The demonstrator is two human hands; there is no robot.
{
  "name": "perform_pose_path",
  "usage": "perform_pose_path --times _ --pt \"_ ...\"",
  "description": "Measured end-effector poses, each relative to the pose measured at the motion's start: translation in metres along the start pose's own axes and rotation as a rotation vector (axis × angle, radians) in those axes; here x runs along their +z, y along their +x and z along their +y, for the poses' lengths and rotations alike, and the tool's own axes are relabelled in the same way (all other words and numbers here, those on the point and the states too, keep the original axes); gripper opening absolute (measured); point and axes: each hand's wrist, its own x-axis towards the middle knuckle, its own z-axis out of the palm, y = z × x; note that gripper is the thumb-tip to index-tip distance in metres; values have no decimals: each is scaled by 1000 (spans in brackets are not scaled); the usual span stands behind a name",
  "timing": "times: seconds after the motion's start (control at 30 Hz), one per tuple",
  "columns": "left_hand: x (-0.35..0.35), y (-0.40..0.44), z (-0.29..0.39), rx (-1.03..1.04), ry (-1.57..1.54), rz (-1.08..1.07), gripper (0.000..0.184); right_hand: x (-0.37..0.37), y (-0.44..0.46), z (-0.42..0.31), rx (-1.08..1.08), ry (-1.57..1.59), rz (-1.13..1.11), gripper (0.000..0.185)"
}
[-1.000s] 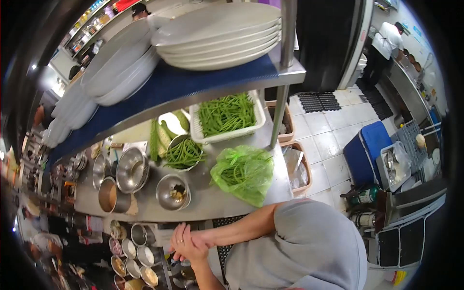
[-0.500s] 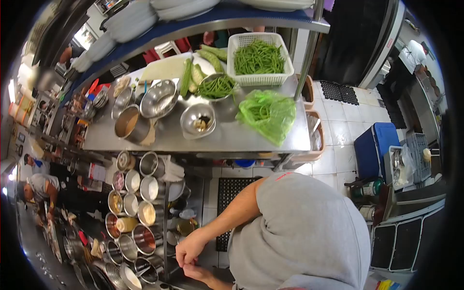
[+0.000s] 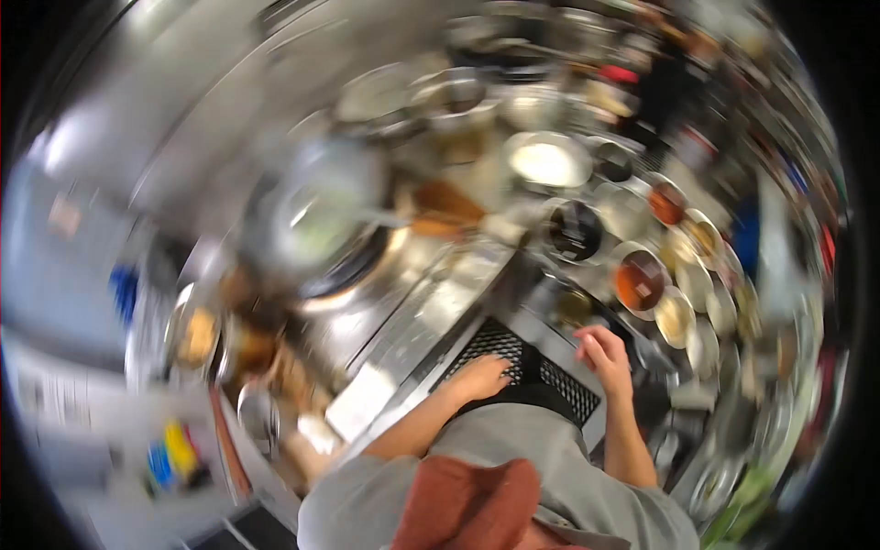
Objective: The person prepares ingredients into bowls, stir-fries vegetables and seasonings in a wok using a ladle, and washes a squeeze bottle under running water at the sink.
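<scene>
My left hand [image 3: 481,378] hangs in front of my waist over a black perforated floor mat [image 3: 489,342], its fingers loosely extended and nothing in it. On the other side, my right hand [image 3: 602,353] is raised beside the metal bowls, fingers slightly bent and apart, with no object visible in it. A large wok [image 3: 316,215] with pale contents, smeared by motion, sits on the stove ahead to the left. The nearest bowl to my right hand holds a red sauce [image 3: 640,280].
Several metal bowls of ingredients, including a creamy one [image 3: 676,317] and a dark one [image 3: 575,229], stand at the right. A steel stove edge [image 3: 394,316] runs before me. Containers with orange-brown contents [image 3: 197,335] are at the left. Green vegetables [image 3: 747,504] show at the lower right.
The view has swung from the steel table with green beans to the stove and wok. My hands, which were close together, are now apart.
</scene>
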Motion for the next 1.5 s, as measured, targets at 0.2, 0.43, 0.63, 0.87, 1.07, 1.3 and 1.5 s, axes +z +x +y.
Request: perform_pose_path --times 0.2,0.43,0.63,0.87,1.07,1.3,1.5 --pt "-14 -54 -46 -630 28 190 27 45 110 -1 -32 -102 -371 15" --pt "-4 -106 -17 -992 -108 569 34 127 261 -66 -376 -142 -525 31" --pt "56 -118 3 -1037 -423 443 37 233 300 -102 -768 -903 -936 66" --pt "-7 -182 -1 -918 -403 736 35 235 334 -116 -173 -746 -1048 69" --pt "-100 -274 49 -689 -221 1301 17 136 283 -162 -931 -1100 -834 69" --pt "-142 -353 83 -1542 584 1211 29 101 263 -187 -488 -1237 -911 66" --pt "-145 -361 60 -1650 532 1033 43 192 281 -104 167 -158 -908 61"
